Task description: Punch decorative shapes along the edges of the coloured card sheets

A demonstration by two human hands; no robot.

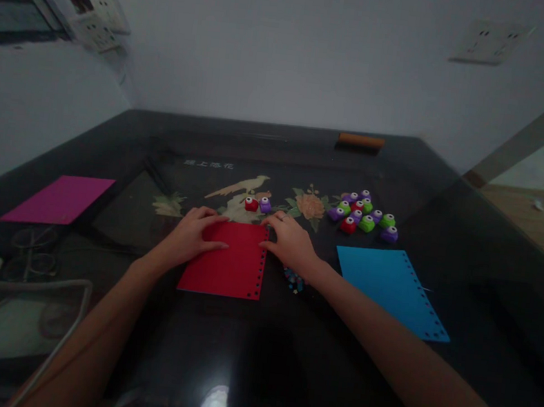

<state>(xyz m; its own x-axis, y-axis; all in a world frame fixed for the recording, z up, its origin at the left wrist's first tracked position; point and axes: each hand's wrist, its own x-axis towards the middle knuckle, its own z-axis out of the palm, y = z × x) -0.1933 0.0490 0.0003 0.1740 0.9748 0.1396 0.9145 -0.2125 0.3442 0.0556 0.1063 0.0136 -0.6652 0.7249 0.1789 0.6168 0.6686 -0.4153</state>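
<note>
On dark table [256, 357], both hands [241, 239] press flat on red sheet [226, 270].

Dark table [447, 202]: coloured sheets [392, 287], punches [365, 213].

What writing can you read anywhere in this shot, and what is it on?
Table inlay: one short row of pale characters above the bird design, too blurred to read.
Red sheet, blue sheet, magenta sheet: no writing visible.
Small punches: no readable labels.
Wall sockets: no legible marking.
</note>
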